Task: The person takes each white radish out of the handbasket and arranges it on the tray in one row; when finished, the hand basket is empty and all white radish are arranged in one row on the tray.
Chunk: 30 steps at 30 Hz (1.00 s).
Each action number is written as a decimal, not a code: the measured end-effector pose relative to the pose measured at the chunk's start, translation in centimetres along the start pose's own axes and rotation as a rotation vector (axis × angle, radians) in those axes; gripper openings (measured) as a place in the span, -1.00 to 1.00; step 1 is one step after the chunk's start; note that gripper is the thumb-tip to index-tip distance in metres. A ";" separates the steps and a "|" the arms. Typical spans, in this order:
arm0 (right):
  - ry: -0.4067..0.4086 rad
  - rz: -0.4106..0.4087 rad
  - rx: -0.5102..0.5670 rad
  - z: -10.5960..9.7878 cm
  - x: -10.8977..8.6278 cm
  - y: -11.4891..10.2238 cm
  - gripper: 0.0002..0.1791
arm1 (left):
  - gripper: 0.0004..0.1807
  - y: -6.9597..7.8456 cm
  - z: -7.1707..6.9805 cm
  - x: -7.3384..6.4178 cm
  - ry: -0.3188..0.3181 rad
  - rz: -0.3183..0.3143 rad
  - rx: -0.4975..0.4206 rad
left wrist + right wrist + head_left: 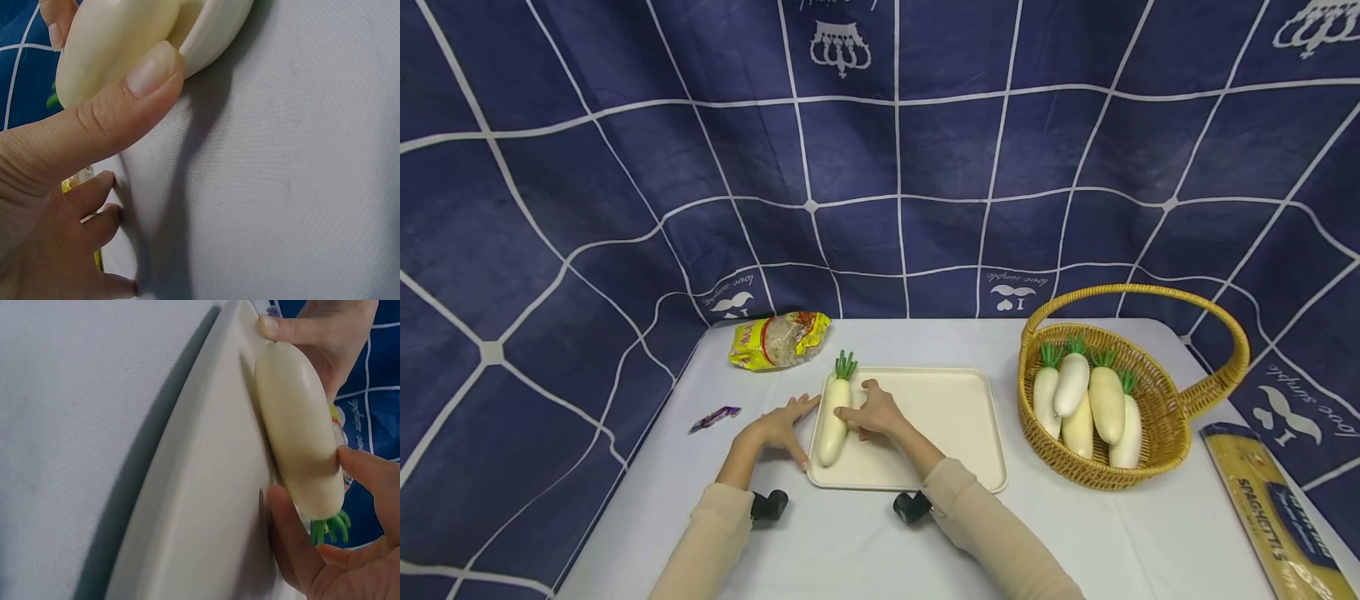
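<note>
A white radish (832, 421) with a green top lies lengthwise along the left side of a cream rectangular tray (928, 429). My right hand (880, 412) holds this radish, thumb on one side and fingers on the other, as the right wrist view shows on the radish (299, 428). At the tray's left edge is my left hand (778, 427), its fingers spread. The left thumb (147, 78) reaches the tray rim at the near left corner, close to the radish's rounded end.
A wicker basket (1172, 429) with a tall handle stands to the right, holding several white radishes (1072, 385). Beyond it lies a spaghetti pack (1273, 508). A yellow food bag (781, 340) sits behind the tray, and a small purple wrapper (715, 418) lies at left.
</note>
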State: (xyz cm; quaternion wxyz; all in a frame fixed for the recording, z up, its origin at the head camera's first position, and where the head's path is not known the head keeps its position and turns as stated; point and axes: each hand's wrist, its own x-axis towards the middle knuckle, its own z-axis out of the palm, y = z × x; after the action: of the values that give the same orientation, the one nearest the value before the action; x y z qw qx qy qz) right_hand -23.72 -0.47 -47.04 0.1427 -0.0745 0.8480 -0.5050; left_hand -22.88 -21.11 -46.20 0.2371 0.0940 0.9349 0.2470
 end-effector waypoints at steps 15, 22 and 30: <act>-0.014 0.036 0.036 0.7 -0.1 -0.4 -0.16 | 0.33 0.0 0.0 0.0 -0.007 -0.008 0.012; 0.005 0.022 0.006 1.1 0.2 -0.7 -0.13 | 0.33 0.1 -0.1 -0.2 -0.010 -0.015 0.016; 0.043 0.045 0.024 1.7 0.4 -1.0 -0.15 | 0.33 0.1 -0.1 -0.2 -0.005 0.003 -0.001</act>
State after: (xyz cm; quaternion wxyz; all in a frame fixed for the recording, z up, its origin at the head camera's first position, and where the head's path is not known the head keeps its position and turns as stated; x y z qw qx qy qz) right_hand -23.55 -2.46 -46.98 0.1366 -0.0430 0.8463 -0.5131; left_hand -22.71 -21.11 -46.00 0.2392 0.0959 0.9340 0.2474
